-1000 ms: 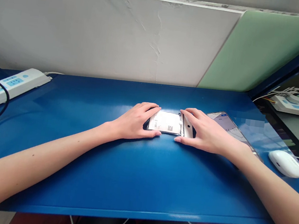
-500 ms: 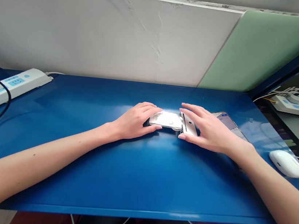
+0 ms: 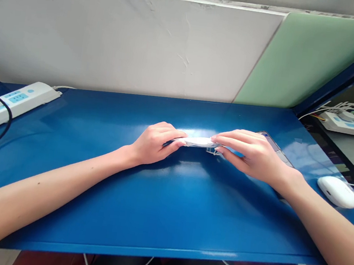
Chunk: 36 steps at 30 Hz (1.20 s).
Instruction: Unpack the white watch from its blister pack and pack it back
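A flat white object (image 3: 199,142) is held nearly edge-on above the blue table (image 3: 167,209), between my two hands. My left hand (image 3: 159,143) pinches its left end between thumb and fingers. The right end is gripped by my right hand (image 3: 249,153), fingers on top and thumb below. A small clear or pale piece (image 3: 213,151) hangs under the object near my right thumb; its exact shape is too small to tell. Behind my right hand lies a phone (image 3: 274,146), partly hidden by the hand and wrist.
A white mouse-shaped object (image 3: 338,192) sits on the right of the table. On the left edge lies a white power strip (image 3: 18,100) with a black cable (image 3: 9,123). Another power strip (image 3: 338,123) is at the far right. A wall rises behind the table.
The white object has tilted from showing its broad face to nearly edge-on. My right fingers have closed onto it, and the white plate with a dark dot beneath them is no longer visible.
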Tool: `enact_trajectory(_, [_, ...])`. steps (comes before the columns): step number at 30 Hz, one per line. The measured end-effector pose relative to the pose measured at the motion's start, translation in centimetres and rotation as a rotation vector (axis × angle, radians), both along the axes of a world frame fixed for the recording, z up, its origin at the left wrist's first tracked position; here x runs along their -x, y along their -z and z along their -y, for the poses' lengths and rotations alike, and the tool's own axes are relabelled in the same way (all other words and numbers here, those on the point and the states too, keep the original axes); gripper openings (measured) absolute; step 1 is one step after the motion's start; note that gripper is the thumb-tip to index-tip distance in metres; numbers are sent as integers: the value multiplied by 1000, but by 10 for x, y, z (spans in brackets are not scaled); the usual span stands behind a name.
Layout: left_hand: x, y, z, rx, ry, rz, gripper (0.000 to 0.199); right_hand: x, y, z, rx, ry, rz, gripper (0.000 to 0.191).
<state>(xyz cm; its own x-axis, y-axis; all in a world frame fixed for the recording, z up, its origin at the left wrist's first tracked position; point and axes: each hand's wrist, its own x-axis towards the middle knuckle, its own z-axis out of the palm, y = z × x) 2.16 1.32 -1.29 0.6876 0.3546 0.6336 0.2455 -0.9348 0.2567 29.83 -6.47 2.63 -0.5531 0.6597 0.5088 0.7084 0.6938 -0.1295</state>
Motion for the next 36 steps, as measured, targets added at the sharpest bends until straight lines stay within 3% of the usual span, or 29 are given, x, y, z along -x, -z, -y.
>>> enact_trajectory(6, [-1,-5,2,118,39,-72,28,0,4,0,41,-16,-12,20])
enact_trajectory(11, [-3,-8,2,118,91,-130,33,-2,8,-1,13,-56,43,20])
enact_trajectory(22, [-3,-8,3,140,110,-260,46,-2,10,-5,295,-7,183,51])
enact_trajectory(31, [-4,-6,0,158,86,-336,42,12,25,-1,123,141,135,49])
enact_trajectory(36, [-5,-7,1,166,82,-327,44,15,23,2,170,187,152,36])
